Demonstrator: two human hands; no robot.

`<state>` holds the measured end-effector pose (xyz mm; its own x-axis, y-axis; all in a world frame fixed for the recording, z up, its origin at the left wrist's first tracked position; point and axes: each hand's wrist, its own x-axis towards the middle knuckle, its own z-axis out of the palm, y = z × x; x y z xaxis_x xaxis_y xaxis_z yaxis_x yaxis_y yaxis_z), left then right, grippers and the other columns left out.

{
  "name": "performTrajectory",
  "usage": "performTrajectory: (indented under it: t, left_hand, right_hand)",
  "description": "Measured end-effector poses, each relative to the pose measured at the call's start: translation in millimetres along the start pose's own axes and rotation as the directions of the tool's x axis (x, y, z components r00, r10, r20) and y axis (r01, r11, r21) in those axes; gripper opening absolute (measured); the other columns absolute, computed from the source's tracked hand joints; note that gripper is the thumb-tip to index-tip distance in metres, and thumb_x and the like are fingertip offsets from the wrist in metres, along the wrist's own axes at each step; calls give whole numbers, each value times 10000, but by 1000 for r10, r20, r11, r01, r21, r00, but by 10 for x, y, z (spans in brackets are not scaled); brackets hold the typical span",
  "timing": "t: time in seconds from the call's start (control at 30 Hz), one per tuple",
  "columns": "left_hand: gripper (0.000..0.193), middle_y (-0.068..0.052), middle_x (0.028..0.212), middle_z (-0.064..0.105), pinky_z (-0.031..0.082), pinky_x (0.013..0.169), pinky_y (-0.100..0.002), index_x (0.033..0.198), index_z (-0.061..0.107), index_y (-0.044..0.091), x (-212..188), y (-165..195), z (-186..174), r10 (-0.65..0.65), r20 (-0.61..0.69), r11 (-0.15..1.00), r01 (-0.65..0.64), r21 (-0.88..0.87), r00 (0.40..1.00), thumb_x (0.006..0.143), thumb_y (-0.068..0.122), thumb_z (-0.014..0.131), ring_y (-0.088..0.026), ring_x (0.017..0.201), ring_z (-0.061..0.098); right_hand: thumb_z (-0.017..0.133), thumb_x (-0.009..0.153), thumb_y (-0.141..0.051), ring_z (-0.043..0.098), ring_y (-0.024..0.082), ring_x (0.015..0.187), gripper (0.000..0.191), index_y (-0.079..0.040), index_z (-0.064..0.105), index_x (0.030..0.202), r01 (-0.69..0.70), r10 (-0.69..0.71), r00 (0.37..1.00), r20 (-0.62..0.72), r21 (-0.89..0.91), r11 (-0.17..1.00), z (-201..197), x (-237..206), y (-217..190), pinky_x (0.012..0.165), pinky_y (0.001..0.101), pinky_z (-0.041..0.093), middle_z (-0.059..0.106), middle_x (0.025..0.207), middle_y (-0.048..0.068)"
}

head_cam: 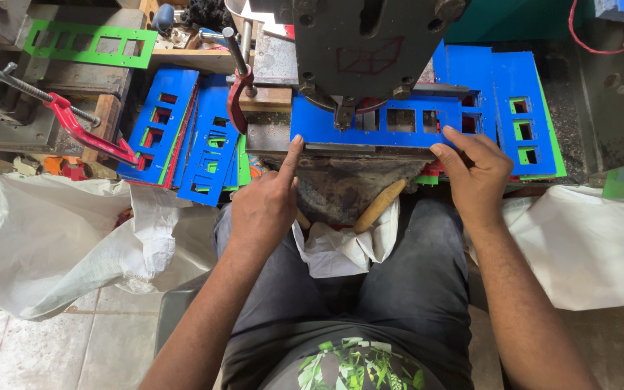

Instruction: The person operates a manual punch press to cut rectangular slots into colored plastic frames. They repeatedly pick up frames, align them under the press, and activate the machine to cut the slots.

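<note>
A blue plastic plate [406, 124] with rectangular cut-outs lies flat under the grey press head [362, 43]. My left hand [267, 202] is mostly curled, its index finger stretched forward and pressing the plate's near left edge. My right hand [474, 173] rests its fingertips on the plate's near right edge. Neither hand grips the plate; both just steady it on the machine bed.
Stacks of blue punched plates [182, 133] lie at the left and another pile [521, 108] at the right. A red clamp [81, 130] and a green plate [84, 42] sit far left. White sacks [59, 238] flank my knees. A wooden handle [378, 206] pokes out below the bed.
</note>
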<state>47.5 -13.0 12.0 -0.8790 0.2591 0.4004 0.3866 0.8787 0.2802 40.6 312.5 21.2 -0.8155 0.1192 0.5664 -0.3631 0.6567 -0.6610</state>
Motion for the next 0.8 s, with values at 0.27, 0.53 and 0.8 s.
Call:
performTrajectory:
  t: [0.27,0.53,0.8]
  left_hand:
    - [735,-91,712,641,517,539,-438,1592,385,211,-19,9,8,2,-7,1000,-2,-22,1000,931,169,703,-276,586,640]
    - [607,-111,788,673,523,590,-431,1497,532,194,41,-2,-162,-5,-117,976,-21,-217,993,919,152,715,-294,649,662]
    - [196,-78,746,758,551,619,-293,963,757,-2,474,-73,-149,-400,-103,684,222,-695,911,954,190,716,-125,650,723]
  right_hand:
    - [831,956,-10,636,98,848,254,-2,755,1198,-28,27,1000,7,57,998,-5,-8,19,740,228,517,725,1002,72]
    - [786,953,-34,617,61,713,279,1,724,1223,-266,269,962,45,375,888,-114,80,-84,609,201,491,706,936,47]
    - [736,984,-110,535,65,525,219,21,747,1158,-506,530,840,115,518,690,-154,371,44,442,204,380,681,770,44]
